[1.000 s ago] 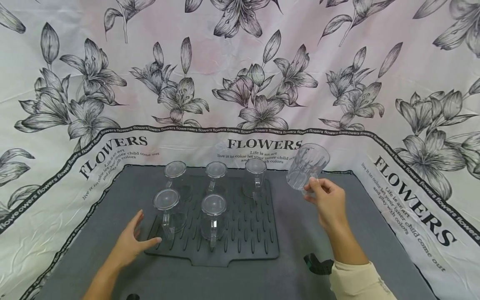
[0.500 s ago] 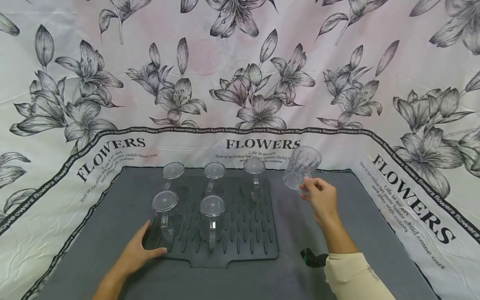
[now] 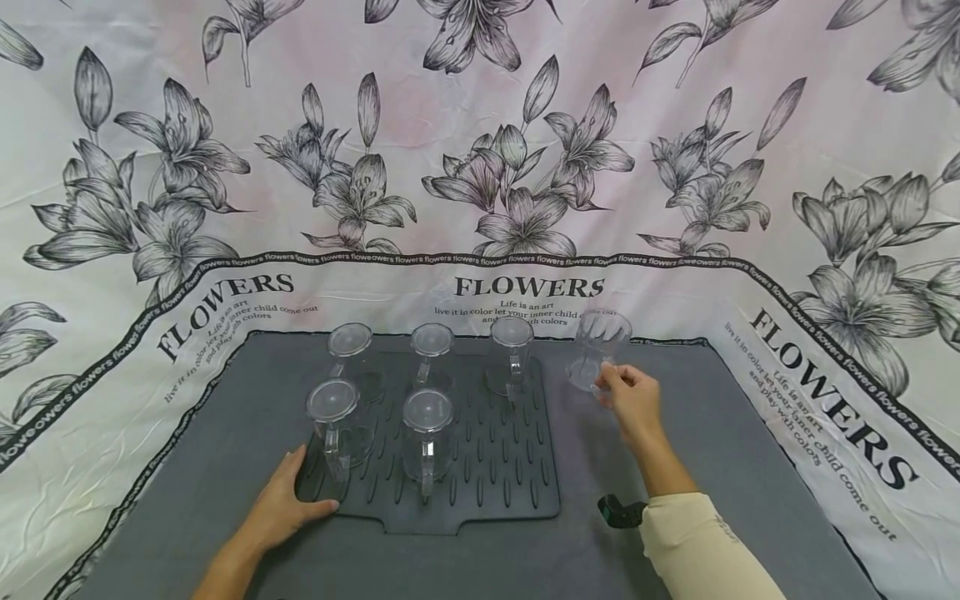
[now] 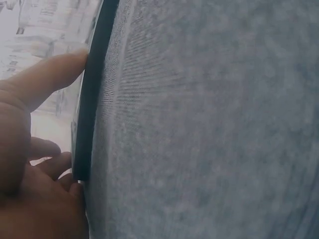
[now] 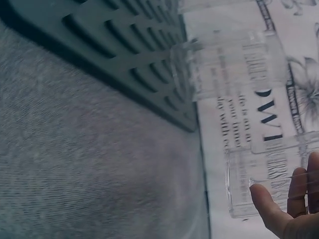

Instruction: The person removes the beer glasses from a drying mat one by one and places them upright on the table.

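My right hand [image 3: 632, 402] pinches the handle of a clear mug [image 3: 600, 346] between thumb and fingers, to the right of the drying mat [image 3: 487, 454]. This mug has its mouth up, and it shows at the lower right of the right wrist view. Several clear mugs [image 3: 427, 412] stand upside down on the dark mat, handles toward me. At the mat's left front corner, my left hand [image 3: 279, 507] rests with thumb and fingers spread. Its thumb [image 4: 55, 74] touches the mat's edge [image 4: 92, 99] in the left wrist view.
The grey tabletop [image 3: 450, 567] surrounds the mat. A flower-printed cloth [image 3: 337, 292] rises behind the table and along both sides. Beneath my right wrist shows a small black strap-like piece [image 3: 621, 512].
My right hand has come down and slightly left with the mug, which is now more upright. My left hand has moved right and down onto the mat's corner.
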### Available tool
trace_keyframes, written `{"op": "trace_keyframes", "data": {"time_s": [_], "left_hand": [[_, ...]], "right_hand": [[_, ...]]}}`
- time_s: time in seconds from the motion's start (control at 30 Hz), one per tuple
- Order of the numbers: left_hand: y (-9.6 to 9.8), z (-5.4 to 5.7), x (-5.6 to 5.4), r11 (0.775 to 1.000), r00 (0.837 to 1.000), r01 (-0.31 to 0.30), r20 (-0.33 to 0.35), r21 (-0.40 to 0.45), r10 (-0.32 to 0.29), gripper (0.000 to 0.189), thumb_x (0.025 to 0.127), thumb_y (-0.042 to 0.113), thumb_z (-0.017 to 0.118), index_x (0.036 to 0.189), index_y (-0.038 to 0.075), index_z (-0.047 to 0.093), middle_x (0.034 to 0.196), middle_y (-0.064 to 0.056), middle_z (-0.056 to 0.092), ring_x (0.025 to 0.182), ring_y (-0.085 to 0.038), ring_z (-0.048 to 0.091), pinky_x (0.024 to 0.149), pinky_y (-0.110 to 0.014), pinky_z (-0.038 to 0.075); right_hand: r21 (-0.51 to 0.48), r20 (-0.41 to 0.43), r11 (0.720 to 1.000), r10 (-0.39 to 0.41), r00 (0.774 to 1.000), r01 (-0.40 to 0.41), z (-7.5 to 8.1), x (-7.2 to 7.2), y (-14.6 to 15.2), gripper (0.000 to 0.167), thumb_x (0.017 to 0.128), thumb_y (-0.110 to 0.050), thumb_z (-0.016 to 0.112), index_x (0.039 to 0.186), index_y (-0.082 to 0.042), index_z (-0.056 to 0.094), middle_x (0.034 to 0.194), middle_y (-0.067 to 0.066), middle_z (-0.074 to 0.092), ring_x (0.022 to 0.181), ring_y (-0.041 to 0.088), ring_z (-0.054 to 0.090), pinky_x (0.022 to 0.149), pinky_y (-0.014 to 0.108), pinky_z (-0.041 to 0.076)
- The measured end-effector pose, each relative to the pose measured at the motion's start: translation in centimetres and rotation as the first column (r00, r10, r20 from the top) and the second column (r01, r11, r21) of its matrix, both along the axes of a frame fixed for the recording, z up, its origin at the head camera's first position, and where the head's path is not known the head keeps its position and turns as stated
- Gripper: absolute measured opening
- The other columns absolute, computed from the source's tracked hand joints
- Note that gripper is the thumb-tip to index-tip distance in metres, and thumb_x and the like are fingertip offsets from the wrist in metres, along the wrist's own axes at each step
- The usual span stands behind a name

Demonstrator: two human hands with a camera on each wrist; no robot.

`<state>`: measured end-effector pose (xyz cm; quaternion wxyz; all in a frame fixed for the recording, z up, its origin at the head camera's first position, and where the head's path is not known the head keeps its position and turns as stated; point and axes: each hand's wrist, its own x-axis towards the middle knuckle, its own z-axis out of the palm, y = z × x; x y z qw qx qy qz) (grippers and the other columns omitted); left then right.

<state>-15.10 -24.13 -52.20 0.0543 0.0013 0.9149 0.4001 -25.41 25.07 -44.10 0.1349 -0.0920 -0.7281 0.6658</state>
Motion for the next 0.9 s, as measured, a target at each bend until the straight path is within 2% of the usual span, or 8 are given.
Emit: {"op": "trace_keyframes", "data": {"time_s": [0.13,0.27,0.67,0.9], "left_hand": [[0.0,0.1,-0.1,1.000,0.999,0.000,0.037,-0.011,0.001,0.116,0.072,0.032,0.086,0.148,-0.014,0.011,0.149,-0.040,0.008,0.137,-0.053,0.005,0.106,-0.066,0.013],[0.1,0.3,-0.1,1.000,0.998,0.002,0.056,-0.027,-0.001,0.117,0.072,0.034,0.086,0.148,-0.013,0.011,0.149,-0.040,0.008,0.137,-0.053,0.006,0.106,-0.065,0.014],[0.0,0.0,0.0,1.000,0.999,0.003,0.049,-0.029,-0.002,0.117,0.071,0.033,0.086,0.148,-0.014,0.012,0.150,-0.039,0.009,0.138,-0.052,0.007,0.107,-0.063,0.014],[-0.1,-0.1,0.1,1.000,1.000,0.008,0.015,-0.021,-0.007,0.117,0.070,0.033,0.087,0.147,-0.014,0.014,0.150,-0.038,0.011,0.138,-0.051,0.007,0.107,-0.063,0.013]], "right_hand": [[0.043,0.027,0.999,0.000,1.000,-0.001,-1.2,-0.3,0.2,0.038,0.098,-0.025,0.060,0.088,0.012,0.060,0.086,0.013,0.065,0.088,0.024,0.063,0.076,0.042,0.056],[0.046,0.043,0.999,-0.007,0.999,0.005,-2.2,-0.6,0.3,0.037,0.098,-0.023,0.059,0.087,0.012,0.059,0.085,0.012,0.064,0.087,0.019,0.060,0.075,0.041,0.056],[0.034,0.066,0.999,0.000,0.998,-0.002,-3.6,-1.1,0.4,0.036,0.098,-0.022,0.060,0.086,0.011,0.059,0.084,0.013,0.063,0.085,0.021,0.060,0.078,0.045,0.055],[0.023,0.077,1.000,0.008,0.997,-0.010,-4.3,-1.1,0.7,0.034,0.098,-0.022,0.059,0.086,0.010,0.060,0.085,0.012,0.065,0.087,0.019,0.061,0.081,0.046,0.053]]}}
